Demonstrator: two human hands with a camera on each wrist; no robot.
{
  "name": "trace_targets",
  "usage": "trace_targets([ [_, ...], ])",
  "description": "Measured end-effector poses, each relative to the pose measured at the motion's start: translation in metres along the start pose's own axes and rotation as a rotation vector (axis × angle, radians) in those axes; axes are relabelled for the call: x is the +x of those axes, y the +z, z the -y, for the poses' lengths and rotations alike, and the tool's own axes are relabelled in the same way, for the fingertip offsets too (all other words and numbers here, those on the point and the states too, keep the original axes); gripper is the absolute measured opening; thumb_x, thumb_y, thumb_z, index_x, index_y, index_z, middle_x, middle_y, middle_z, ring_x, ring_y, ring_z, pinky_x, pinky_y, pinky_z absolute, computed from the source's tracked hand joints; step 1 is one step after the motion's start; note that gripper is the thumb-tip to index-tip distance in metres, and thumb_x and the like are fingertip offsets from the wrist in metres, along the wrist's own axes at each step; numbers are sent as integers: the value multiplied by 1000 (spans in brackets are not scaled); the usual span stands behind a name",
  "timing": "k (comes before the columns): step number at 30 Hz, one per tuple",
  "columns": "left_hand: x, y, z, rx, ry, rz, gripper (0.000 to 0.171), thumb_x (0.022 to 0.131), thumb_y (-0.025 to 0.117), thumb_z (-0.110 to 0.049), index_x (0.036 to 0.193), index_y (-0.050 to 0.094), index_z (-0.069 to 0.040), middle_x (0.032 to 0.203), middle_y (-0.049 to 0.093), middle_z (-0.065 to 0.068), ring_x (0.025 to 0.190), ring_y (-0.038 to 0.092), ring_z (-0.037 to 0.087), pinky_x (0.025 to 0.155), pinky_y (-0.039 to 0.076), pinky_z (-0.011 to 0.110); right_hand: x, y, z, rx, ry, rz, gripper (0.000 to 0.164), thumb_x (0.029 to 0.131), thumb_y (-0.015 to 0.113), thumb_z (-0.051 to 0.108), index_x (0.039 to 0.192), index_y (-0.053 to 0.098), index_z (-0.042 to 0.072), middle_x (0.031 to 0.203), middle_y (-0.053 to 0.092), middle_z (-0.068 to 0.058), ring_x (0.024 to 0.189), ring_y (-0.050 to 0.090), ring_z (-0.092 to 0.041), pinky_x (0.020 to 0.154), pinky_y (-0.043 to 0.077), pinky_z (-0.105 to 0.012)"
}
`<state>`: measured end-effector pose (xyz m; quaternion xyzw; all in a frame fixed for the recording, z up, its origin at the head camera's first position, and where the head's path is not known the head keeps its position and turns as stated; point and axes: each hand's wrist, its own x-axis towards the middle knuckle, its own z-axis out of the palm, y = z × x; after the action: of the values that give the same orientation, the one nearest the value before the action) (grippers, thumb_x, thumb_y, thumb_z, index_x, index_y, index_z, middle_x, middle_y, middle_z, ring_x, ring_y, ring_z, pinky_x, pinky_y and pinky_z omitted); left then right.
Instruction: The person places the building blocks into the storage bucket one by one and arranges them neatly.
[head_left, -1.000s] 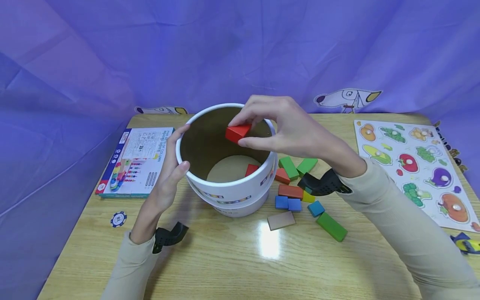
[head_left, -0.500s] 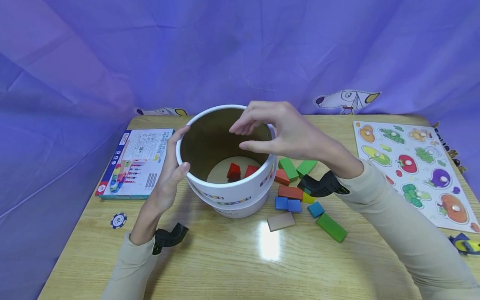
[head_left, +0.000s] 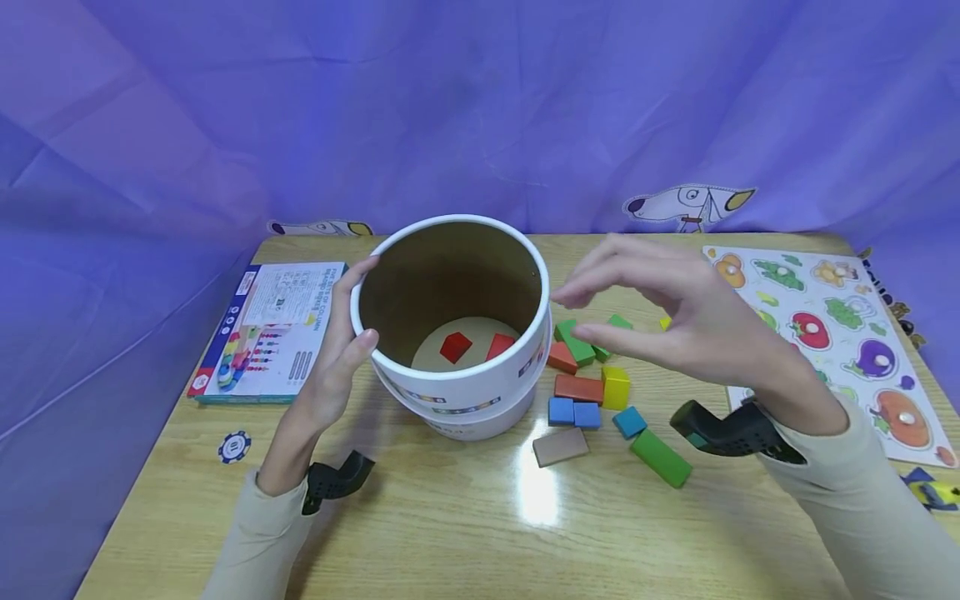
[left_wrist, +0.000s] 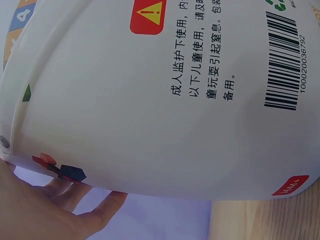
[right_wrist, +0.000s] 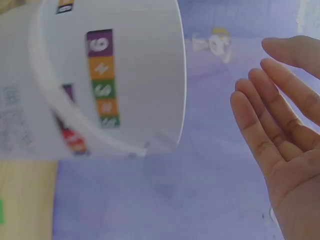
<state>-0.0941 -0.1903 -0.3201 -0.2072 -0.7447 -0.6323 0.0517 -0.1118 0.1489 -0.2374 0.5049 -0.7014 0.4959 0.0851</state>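
A large white bucket (head_left: 450, 372) stands on the table, its mouth tilted toward the head view. Two red blocks lie on its bottom: a left red block (head_left: 455, 347) and a right red block (head_left: 499, 345), which the front wall partly hides. My left hand (head_left: 330, 379) rests against the bucket's left side, its thumb and forefinger spread at the rim. The left wrist view shows those fingers (left_wrist: 107, 207) along the wall. To the bucket's right, my right hand (head_left: 675, 312) hovers above loose blocks, fingers and thumb apart, holding nothing.
Right of the bucket lie several loose blocks, among them a long green block (head_left: 660, 458), a yellow block (head_left: 616, 388) and a tan block (head_left: 560, 447). A vegetable puzzle board (head_left: 843, 333) sits far right, a flat box (head_left: 273, 329) left, near a poker chip (head_left: 234, 447).
My right hand has let go of a red block, which dropped to the bucket's bottom. That hand has since moved right, out from over the bucket. The left hand stays at the rim.
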Motion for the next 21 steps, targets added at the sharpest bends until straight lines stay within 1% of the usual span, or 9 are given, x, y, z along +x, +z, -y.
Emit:
trace_targets([
  [4,-2,0,0,10,-11,-8,70,92,49,-40,153,18,-22,156,22,-3,141,21,22,111,17,69,-31,-5,-5,58,47,-9,44,71,74,-17,111,70,2,106,68,-6,101,61,-15,88,49,-20],
  [7,-2,0,-1,14,-23,-18,70,91,49,-38,152,18,-23,155,23,-4,140,21,21,111,16,67,-54,-2,-14,50,94,-1,49,69,74,-18,112,69,3,107,68,-5,101,60,-14,89,48,-18],
  [9,-3,-1,-1,15,-29,-21,70,91,49,-38,152,19,-23,155,23,-5,140,21,21,111,16,67,-68,4,-21,28,134,13,50,69,75,-17,113,69,6,106,68,-2,100,60,-12,88,47,-18],
  [12,-3,-1,-2,13,-32,-21,70,91,50,-38,152,19,-23,155,23,-5,140,21,21,111,17,67,-85,16,-32,-3,232,51,50,71,78,-11,114,69,14,108,68,1,101,60,-10,87,47,-18],
  [15,-3,-1,-3,7,-28,-20,71,91,50,-38,152,18,-23,155,23,-4,141,21,22,111,17,67,-98,31,-41,-7,336,102,45,77,78,-1,114,69,22,111,67,7,105,59,-8,88,48,-21],
  [17,-2,0,-3,6,-29,-17,71,91,50,-39,152,18,-22,155,23,-4,141,20,22,111,17,67,-105,44,-47,-4,382,129,40,80,78,6,113,68,26,111,67,9,106,59,-7,88,49,-24],
  [19,-2,1,-3,7,-29,-14,71,91,50,-39,152,19,-23,155,23,-4,141,21,22,111,18,66,-113,57,-52,6,399,163,35,82,77,11,112,68,26,111,67,10,103,60,-8,84,50,-25],
  [21,-1,1,-3,8,-29,-10,71,91,51,-40,152,19,-23,155,23,-4,141,21,22,112,18,66,-120,70,-57,14,408,202,31,84,76,13,112,68,25,110,67,9,101,60,-9,85,51,-26],
])
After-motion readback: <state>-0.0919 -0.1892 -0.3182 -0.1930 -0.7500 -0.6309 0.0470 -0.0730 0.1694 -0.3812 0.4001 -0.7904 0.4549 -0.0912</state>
